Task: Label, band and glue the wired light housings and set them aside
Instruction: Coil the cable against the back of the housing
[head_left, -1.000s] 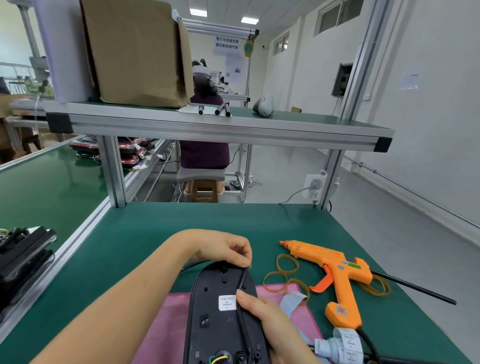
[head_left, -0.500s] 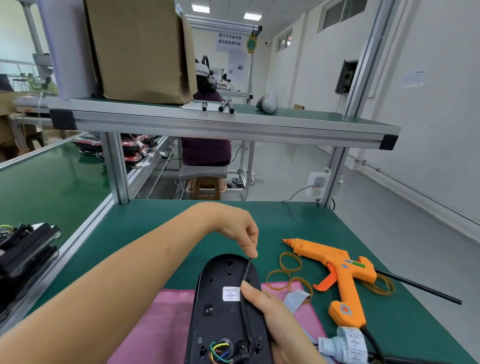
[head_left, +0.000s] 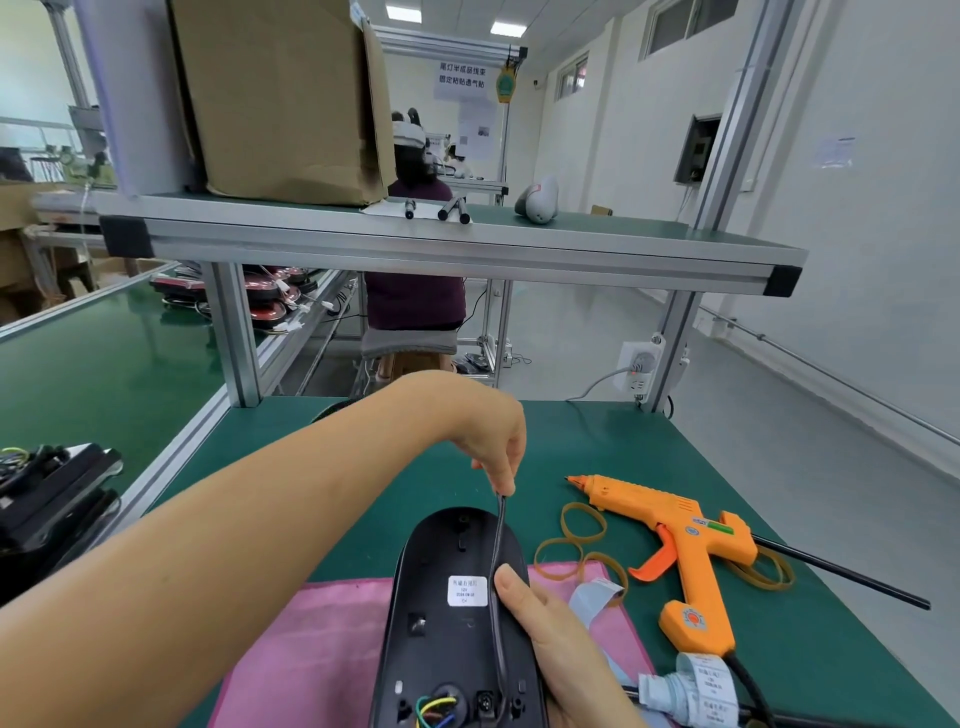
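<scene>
1. At the far left, on the neighbouring green surface, sits a stack of black parts (head_left: 49, 499). It is well apart from the work.
2. A pink cloth (head_left: 311, 649) lies on the green table (head_left: 649, 441) at the near edge.
3. The light housing (head_left: 447, 639) rests back-up on the cloth, its far end reaching past the cloth onto the table. A white label (head_left: 467, 591) is stuck near its middle, and coloured wires (head_left: 434, 709) show at its near end.
4. The left hand (head_left: 493, 441) hovers above the housing's far end. Its fingertips are closed in a pinch on the black cable (head_left: 500, 540), which is drawn up taut.
5. The right hand (head_left: 556, 644) holds the housing's right edge. The thumb presses the cable down just beside the label; the other fingers are hidden under the housing.
6. Loose rubber bands (head_left: 582, 525) lie just right of the housing.
7. An orange glue gun (head_left: 675, 530) lies on its side, nozzle pointing left.
8. A label roll (head_left: 701, 686) sits near the gun's handle.
</scene>
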